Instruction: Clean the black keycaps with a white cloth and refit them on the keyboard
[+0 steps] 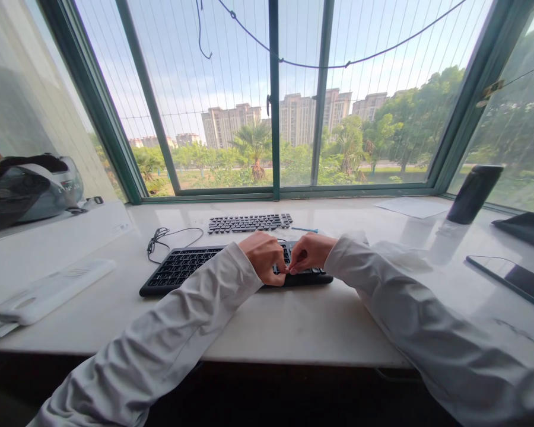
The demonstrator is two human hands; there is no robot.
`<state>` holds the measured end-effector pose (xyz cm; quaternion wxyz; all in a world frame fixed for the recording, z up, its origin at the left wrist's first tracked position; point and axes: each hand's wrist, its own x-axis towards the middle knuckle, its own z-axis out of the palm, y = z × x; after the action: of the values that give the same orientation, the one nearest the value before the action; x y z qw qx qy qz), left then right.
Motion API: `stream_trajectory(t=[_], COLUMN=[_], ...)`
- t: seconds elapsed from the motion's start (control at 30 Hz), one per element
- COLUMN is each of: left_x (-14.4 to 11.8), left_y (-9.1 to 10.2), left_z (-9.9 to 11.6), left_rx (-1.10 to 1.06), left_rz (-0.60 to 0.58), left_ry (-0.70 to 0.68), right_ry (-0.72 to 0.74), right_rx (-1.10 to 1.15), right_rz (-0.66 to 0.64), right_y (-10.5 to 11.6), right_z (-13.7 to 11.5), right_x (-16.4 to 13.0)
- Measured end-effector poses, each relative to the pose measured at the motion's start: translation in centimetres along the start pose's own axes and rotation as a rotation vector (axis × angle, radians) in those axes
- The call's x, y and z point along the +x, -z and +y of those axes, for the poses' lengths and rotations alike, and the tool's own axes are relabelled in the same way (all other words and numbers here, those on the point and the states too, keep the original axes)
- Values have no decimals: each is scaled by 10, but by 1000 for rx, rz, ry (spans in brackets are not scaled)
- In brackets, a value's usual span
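Note:
A black keyboard base (178, 270) lies on the white sill, its key wells showing without caps over the left part. Over its right part, my left hand (264, 256) and my right hand (309, 252) meet with fingertips pinched close together. Whatever sits between the fingertips is too small to make out. Behind the base rests a set of loose black keycaps (249, 223), laid out in keyboard order. A thin blue tool (305, 229) lies just right of these caps, beyond my right hand.
A coiled black cable (160, 240) lies behind the keyboard's left end. At left are a white power strip (56, 290) and a dark bag (31, 190). To the right stand a black bottle (474, 193), a paper sheet (412, 207) and a dark tablet-like slab (516, 279). Windows close off the back.

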<state>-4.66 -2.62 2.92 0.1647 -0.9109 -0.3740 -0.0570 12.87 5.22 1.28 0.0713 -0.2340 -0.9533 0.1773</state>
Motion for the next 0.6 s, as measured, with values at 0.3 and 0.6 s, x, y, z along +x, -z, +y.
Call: stream_trajectory(t=[0.3,0.6], left_x=[4,1], left_y=[5,-8], left_z=[17,5], left_rx=[84,17], left_rz=[17,82], left_ry=[-15,17], right_ry=[79,124], right_rx=[-54,-68], right_rz=[28,56], right_y=[-1,4], right_z=[-8,-4], right_x=[0,-4])
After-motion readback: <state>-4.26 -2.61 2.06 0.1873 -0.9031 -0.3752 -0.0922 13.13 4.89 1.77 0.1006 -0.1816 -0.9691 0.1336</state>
